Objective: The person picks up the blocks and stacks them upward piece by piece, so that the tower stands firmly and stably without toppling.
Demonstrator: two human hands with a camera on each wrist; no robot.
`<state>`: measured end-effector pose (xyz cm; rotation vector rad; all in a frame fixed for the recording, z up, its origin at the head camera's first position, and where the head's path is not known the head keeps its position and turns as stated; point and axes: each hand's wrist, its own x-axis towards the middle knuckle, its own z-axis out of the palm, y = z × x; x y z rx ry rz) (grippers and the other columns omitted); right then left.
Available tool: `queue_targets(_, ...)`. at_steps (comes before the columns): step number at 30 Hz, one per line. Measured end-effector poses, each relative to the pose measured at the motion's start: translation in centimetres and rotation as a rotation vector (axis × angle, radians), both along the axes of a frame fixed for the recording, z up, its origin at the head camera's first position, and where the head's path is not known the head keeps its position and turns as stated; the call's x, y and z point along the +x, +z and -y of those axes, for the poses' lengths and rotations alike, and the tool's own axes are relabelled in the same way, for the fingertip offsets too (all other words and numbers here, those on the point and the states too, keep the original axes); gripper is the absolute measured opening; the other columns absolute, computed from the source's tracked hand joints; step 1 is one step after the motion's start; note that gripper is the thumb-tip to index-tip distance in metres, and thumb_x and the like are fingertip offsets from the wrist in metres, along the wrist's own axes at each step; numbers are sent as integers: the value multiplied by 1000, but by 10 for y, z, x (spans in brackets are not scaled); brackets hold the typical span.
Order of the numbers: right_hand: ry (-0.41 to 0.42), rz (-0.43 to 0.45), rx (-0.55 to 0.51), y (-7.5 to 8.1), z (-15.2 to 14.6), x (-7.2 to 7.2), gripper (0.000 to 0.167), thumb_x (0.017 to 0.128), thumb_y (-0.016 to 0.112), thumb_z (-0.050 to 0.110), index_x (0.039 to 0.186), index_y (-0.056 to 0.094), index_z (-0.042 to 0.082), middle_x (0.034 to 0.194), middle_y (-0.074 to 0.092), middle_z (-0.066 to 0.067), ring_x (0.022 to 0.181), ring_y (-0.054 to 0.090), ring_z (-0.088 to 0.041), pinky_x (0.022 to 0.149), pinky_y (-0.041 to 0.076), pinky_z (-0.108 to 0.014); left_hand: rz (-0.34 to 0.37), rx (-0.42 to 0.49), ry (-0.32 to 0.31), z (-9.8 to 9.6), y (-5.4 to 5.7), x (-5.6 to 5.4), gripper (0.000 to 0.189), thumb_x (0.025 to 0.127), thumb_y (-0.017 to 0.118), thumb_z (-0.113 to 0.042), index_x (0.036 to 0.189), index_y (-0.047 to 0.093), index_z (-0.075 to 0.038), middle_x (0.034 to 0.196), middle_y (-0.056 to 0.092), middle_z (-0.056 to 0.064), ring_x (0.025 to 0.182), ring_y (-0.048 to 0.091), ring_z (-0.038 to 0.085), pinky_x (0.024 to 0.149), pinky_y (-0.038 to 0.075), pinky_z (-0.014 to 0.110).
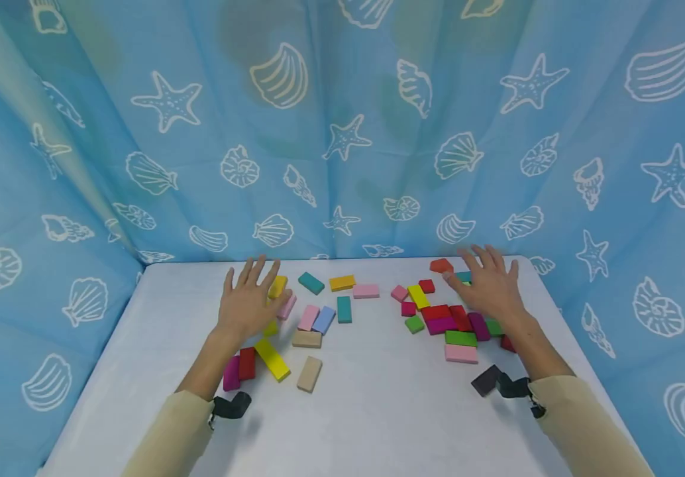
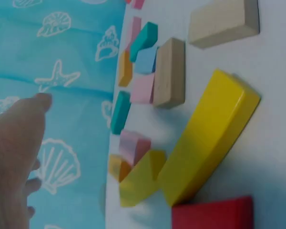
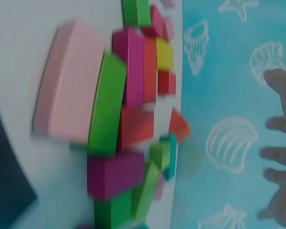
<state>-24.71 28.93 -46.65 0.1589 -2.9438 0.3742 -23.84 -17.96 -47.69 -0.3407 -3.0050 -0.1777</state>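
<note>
Colored blocks lie in two loose groups on a white table. My left hand [image 1: 247,305], fingers spread, hovers over the left group, near a pink block [image 1: 286,307] and an orange-yellow block [image 1: 277,286]. A long yellow block [image 2: 209,138] and a red block [image 2: 214,214] show large in the left wrist view. On the other side my right hand [image 1: 488,285] is spread over the far edge of the right group, partly covering a teal block [image 1: 464,276]. A green block [image 3: 107,102] lies against a pink block [image 3: 76,81] in the right wrist view. Both hands hold nothing.
Two plain wooden blocks [image 1: 309,374] lie at the left group's near side. A black block [image 1: 485,380] lies near the right wrist. Between the groups, toward the back, is a pink block [image 1: 366,291]. A blue shell-print curtain [image 1: 330,192] hangs around the white table [image 1: 366,411].
</note>
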Motion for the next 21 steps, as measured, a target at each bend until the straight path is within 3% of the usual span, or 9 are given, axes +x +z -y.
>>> queue_targets(3, 117, 66, -143, -6, 22, -3, 70, 93, 68, 46, 151, 44, 14, 151, 42, -19, 139, 36, -44, 107, 31, -72, 51, 13, -80, -8, -8, -4, 72, 99, 49, -59, 159, 31, -26, 165, 28, 10, 152, 22, 35, 119, 12, 63)
queue_targets(6, 236, 204, -314, -18, 53, -7, 63, 94, 70, 41, 147, 50, 15, 136, 58, -13, 124, 53, -35, 95, 52, -57, 131, 72, -168, -16, -18, -9, 68, 96, 60, -54, 155, 41, -26, 158, 41, 9, 147, 33, 35, 118, 21, 63)
queue_targets(11, 313, 400, -482, -46, 106, -12, 54, 94, 72, 36, 143, 56, 19, 113, 67, 0, 103, 61, -19, 82, 57, -34, 323, 177, -259, -35, -35, -19, 63, 90, 73, -46, 147, 53, -28, 149, 52, 6, 139, 44, 32, 115, 28, 61)
queue_targets(14, 301, 444, -495, -58, 136, -15, 53, 92, 74, 36, 140, 59, 21, 115, 68, 3, 101, 60, -15, 85, 56, -30, 370, 167, -289, -42, -38, -23, 60, 88, 76, -44, 143, 58, -28, 146, 55, 5, 136, 46, 31, 114, 29, 61)
queue_targets(17, 275, 451, -465, -63, 156, -18, 56, 89, 77, 38, 140, 60, 23, 121, 68, 4, 101, 60, -14, 89, 56, -31, 370, 138, -305, -47, -37, -26, 55, 86, 78, -44, 137, 64, -29, 143, 57, 4, 135, 46, 31, 114, 28, 62)
queue_targets(21, 249, 432, -336, -67, 165, -22, 62, 86, 79, 42, 142, 58, 25, 118, 66, 4, 101, 59, -13, 89, 55, -31, 363, 133, -319, -54, -38, -29, 51, 86, 78, -44, 134, 66, -30, 142, 57, 4, 134, 46, 31, 114, 28, 61)
